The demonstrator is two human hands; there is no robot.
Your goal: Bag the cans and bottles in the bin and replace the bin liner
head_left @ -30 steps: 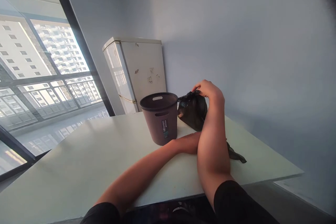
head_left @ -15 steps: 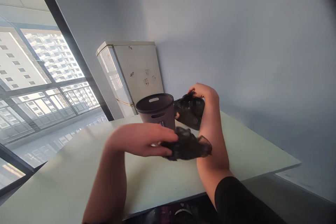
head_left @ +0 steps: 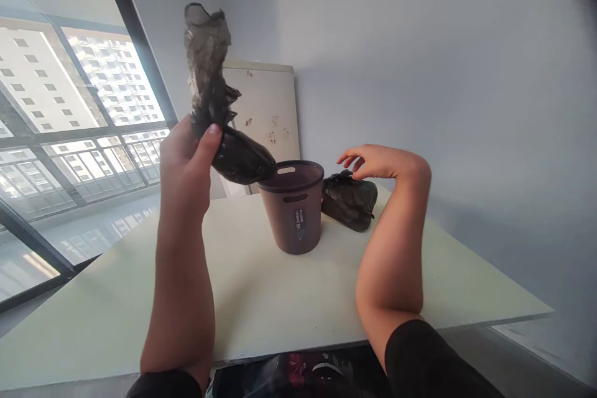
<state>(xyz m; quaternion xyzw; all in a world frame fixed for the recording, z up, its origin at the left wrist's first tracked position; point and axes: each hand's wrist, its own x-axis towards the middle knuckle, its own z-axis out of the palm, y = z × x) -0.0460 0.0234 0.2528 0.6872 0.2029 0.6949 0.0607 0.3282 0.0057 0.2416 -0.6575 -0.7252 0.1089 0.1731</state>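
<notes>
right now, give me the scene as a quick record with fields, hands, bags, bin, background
left hand: gripping the raised black plastic bag
raised bag: thin end up, bulkier end by the bin's rim; contact unclear
right hand: fingers apart, at the top of the second black plastic bag; touch unclear
second bag: on the table, right of the bin
garbage bin: purplish-brown, upright on the table, lidless, labelled front, slot handles
background: white refrigerator, marked side, beyond the table
</notes>
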